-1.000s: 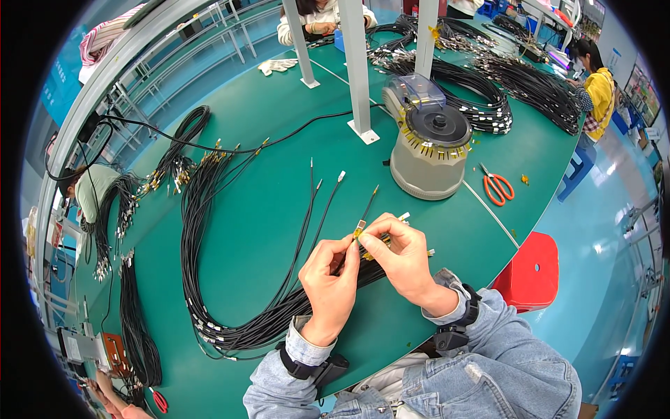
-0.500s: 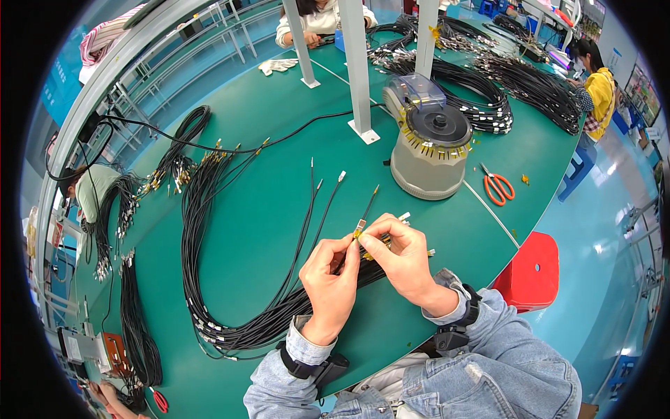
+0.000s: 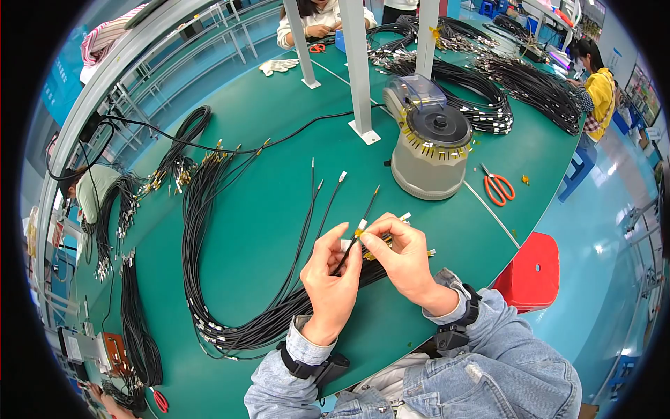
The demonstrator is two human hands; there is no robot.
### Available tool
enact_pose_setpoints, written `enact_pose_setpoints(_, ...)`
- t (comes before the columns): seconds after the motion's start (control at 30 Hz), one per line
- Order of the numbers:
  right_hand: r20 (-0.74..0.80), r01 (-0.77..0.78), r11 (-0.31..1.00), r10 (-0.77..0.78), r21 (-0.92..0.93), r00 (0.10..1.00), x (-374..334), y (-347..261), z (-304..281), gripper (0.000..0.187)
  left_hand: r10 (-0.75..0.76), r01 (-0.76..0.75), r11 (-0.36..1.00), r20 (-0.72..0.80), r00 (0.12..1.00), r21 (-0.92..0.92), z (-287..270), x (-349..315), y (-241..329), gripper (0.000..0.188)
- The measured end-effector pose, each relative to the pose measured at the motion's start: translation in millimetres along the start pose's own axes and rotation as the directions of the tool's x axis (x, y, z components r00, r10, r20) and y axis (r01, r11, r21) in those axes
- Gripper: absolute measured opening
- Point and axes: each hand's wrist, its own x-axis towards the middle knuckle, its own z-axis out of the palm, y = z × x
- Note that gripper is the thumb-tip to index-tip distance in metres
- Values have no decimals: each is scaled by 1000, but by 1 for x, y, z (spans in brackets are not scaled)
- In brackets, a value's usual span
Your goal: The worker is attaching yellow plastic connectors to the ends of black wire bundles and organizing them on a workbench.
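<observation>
Just in front of me, a thin black cable [image 3: 370, 203] with a white label and a bit of amber tape [image 3: 359, 233] runs up between my two hands. My left hand [image 3: 329, 279] is curled loosely around the cable, its index finger lifted off the thumb. At the tape, my right hand [image 3: 399, 253] pinches with thumb and index finger. Beneath both hands lies a long looped bundle of black cables [image 3: 237, 336] with white labels, some ends showing amber tape.
A round grey tape dispenser [image 3: 428, 164] stands beyond my right hand, with orange-handled scissors [image 3: 498, 186] beside it. Metal posts [image 3: 361, 84] rise from the green table [image 3: 272, 202]. More cable bundles [image 3: 136, 314] lie left and far right. A red stool [image 3: 529, 274] is at right; other people sit around.
My left index finger has lifted away from the thumb, loosening its pinch on the cable. The label has turned slightly. My right hand stays at the tape. Across the table, orange-handled scissors now show near a person's hands.
</observation>
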Motion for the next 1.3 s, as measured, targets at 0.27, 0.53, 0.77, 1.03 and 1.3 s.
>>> enact_pose_setpoints(0.27,-17,-23,999,24,22,1000,0,-3,2,7,337,-342,902,63,939,264,-5,6,-7,21)
enact_pose_setpoints(0.53,67,-149,977,140,153,988,1,-10,2,11,266,-262,939,11,964,222,-9,7,-4,20)
enact_pose_setpoints(0.77,115,-160,959,136,236,984,1,-17,4,9,226,-226,952,26,974,206,-7,5,-2,21)
enact_pose_setpoints(1.03,109,-101,979,83,175,991,1,-2,-1,8,267,-269,935,40,963,230,-4,3,-4,16)
enact_pose_setpoints(1.3,106,-90,991,79,102,991,2,-6,-2,10,85,-84,992,-1,996,89,-7,1,-10,6)
